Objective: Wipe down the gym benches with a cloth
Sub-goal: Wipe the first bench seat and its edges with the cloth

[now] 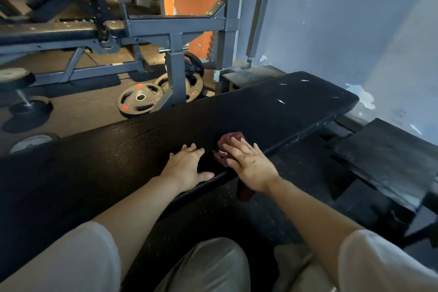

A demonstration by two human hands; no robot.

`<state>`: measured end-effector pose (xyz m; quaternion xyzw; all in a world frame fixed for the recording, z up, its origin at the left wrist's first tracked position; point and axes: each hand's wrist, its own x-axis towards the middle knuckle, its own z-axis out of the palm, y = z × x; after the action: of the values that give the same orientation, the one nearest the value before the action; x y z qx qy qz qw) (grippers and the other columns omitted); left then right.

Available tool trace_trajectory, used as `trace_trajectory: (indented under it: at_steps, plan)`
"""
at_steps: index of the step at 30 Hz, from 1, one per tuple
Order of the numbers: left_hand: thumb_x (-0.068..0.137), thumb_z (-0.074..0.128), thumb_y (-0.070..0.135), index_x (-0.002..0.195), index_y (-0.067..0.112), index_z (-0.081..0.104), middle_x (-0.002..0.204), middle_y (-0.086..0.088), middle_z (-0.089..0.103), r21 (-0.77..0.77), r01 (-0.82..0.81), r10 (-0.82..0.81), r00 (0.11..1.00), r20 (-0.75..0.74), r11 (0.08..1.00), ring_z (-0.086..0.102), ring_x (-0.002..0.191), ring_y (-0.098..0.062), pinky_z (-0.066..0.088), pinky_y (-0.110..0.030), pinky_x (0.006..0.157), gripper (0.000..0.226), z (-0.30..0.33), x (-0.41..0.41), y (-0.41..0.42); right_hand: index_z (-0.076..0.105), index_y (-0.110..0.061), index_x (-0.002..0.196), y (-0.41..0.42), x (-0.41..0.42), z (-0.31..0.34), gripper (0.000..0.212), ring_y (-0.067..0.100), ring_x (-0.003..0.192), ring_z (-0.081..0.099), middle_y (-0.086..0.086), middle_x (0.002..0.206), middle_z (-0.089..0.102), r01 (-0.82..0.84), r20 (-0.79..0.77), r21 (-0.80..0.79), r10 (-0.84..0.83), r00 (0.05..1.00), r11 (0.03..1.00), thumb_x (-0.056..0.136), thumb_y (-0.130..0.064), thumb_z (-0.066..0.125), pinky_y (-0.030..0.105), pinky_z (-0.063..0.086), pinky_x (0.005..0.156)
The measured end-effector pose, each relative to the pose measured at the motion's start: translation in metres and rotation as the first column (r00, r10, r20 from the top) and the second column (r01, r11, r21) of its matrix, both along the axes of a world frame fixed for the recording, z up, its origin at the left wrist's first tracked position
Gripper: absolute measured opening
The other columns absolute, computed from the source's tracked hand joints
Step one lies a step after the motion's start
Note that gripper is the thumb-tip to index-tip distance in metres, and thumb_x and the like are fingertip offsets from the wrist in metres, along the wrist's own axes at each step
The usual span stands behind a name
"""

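A long black padded gym bench (260, 104) runs across the view from lower left to upper right. A dark red cloth (228, 138) lies on its near edge, and one end hangs down below the edge. My right hand (248, 163) presses flat on the cloth with straight fingers. My left hand (187, 167) rests beside it on the bare pad, fingers spread, thumb at the pad's near edge.
Beyond the bench stand a grey steel rack frame (176, 31) and weight plates (139, 99) leaning on the floor. A dumbbell (21, 90) lies at the left. A second black padded piece (388, 161) sits to the right, below a blue-grey wall (343, 19).
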<state>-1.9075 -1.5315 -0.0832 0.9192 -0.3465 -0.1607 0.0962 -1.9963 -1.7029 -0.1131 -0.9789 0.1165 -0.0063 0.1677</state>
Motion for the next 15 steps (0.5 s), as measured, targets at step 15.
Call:
trace_trajectory:
  at_steps: [15]
  plan:
    - [0.092,0.059,0.041,0.132,0.021,0.052,0.134,-0.001,0.052,-0.023,-0.014,0.019,0.979,0.205,1.000,0.048,0.126,-0.020,0.022,-0.051,0.116,0.046,0.010,0.005,-0.039,0.025,-0.029,0.152,-0.041,0.007,0.003,0.049,0.016,0.149,0.000,-0.003,0.162,0.010,0.070,0.038,0.058,-0.072,0.997,0.996,0.104,-0.036,0.032,0.033,-0.001,0.120]
